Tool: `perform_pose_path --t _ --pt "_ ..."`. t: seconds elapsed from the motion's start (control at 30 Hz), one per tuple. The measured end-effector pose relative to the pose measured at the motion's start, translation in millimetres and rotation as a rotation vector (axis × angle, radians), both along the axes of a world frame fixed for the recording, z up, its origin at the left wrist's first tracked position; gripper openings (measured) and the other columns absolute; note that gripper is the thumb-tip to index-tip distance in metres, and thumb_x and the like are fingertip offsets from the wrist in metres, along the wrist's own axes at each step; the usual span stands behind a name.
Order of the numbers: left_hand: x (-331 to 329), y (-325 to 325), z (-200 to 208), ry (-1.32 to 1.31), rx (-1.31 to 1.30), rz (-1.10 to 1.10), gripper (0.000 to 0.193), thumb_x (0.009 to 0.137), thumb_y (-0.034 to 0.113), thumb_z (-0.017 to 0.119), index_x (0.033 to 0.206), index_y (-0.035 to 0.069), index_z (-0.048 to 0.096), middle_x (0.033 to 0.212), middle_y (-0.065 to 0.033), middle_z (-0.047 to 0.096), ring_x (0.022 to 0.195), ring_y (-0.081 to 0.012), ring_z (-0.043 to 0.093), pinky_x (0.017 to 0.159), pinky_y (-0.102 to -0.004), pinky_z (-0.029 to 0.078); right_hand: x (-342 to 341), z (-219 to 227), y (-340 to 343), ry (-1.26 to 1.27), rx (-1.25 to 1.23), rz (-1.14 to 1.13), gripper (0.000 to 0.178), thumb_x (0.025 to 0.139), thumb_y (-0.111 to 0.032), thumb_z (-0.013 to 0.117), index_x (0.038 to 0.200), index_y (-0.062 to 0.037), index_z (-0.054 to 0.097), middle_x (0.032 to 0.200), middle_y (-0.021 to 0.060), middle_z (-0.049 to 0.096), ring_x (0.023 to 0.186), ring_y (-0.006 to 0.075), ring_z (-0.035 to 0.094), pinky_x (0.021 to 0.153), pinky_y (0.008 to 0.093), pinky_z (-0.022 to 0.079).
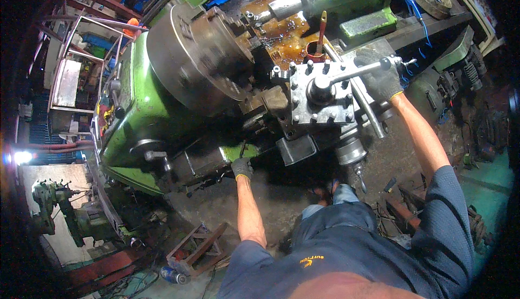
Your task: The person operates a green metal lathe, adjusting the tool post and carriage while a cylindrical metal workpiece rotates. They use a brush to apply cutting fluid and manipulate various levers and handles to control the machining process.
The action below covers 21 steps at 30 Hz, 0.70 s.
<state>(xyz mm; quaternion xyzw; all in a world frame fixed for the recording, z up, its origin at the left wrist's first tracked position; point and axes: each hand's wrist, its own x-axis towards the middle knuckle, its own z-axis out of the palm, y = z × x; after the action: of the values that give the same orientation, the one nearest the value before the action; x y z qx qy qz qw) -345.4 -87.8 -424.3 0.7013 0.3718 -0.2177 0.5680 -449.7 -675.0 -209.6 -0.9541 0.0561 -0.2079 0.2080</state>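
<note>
Green lathe [141, 109]; gloved right hand [382, 77] clamped on long handle [355, 70], left hand [241, 167] probably closed on front lever [242, 148].

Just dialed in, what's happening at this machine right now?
A person in grey work gloves stands at a green metal lathe. The right hand grips the long lever handle on top of the square tool post. The left hand reaches down to a control on the front of the carriage apron; which one is too dark to tell. The large chuck looks motion-blurred. A small red pot with a brush stands behind the tool post.
</note>
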Motion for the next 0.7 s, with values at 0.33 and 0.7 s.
perform_pose_path --t 0.33,0.7 --pt "4 1 0 0.057 0.011 -0.031 0.014 0.092 0.010 0.063 0.080 0.005 0.058 0.061 -0.0078 0.055 0.041 -0.0205 0.046 0.037 -0.0352 0.035 0 2 6 -0.008 -0.008 -0.056 0.033 0.096 -0.028 0.064 0.122 -0.0094 0.070 0.127 0.0160 0.069 0.122 0.0353 0.063 0.107 0.0426 0.048" --pt "-1 0 -2 -0.009 -0.021 -0.003 0.016 0.086 0.006 0.067 0.075 0.010 0.055 0.059 -0.0057 0.054 0.040 -0.0176 0.045 0.036 -0.0335 0.033 -2 -1 3 0.046 -0.012 -0.067 0.035 0.096 -0.032 0.064 0.125 -0.0136 0.070 0.128 0.0146 0.068 0.121 0.0351 0.063 0.105 0.0427 0.049"
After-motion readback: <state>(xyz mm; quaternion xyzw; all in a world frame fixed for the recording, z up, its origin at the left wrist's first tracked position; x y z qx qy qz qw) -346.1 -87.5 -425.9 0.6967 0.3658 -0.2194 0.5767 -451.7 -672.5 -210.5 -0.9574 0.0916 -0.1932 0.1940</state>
